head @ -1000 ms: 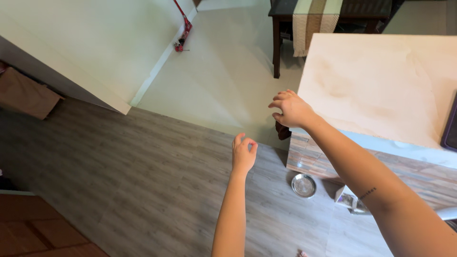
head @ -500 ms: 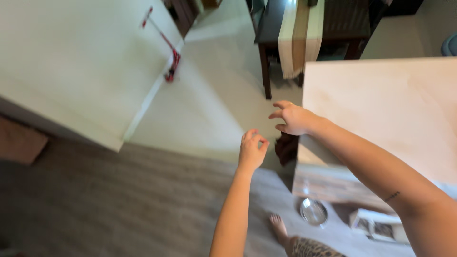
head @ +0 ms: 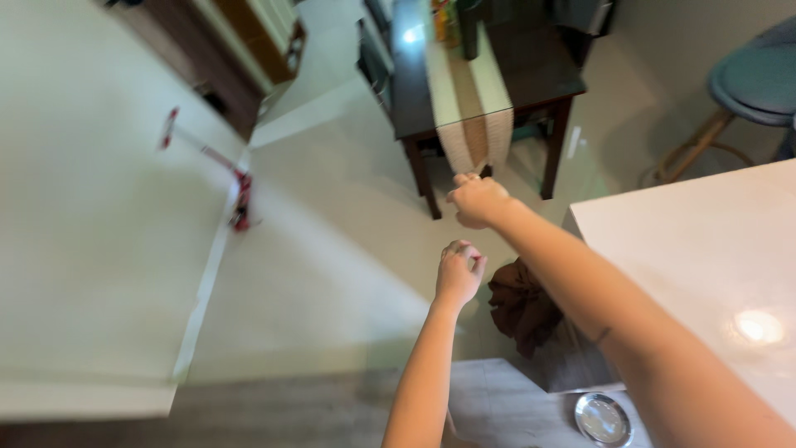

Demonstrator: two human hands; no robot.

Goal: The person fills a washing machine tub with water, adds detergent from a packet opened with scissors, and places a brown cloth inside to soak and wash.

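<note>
Left hand point(head: 458, 272) and right hand point(head: 477, 201), both loosely curled and holding nothing, hover over pale floor beyond the white counter point(head: 696, 249) corner, nearest the brown cloth point(head: 521, 303); a wider-opened hand would grasp it best.

Blurred packages only: orange-yellow bottles point(head: 442, 18) and one dark bottle point(head: 469, 25), upright at far end of dark dining table point(head: 531, 79). No signs or screens.

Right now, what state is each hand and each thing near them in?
Left hand: loosely closed, holding nothing visible.
Right hand: curled, empty, in mid-air.
Brown cloth: crumpled by the counter corner.
Metal bowl: upright on the floor, looks empty.
Scooter: leaning against the wall.
</note>
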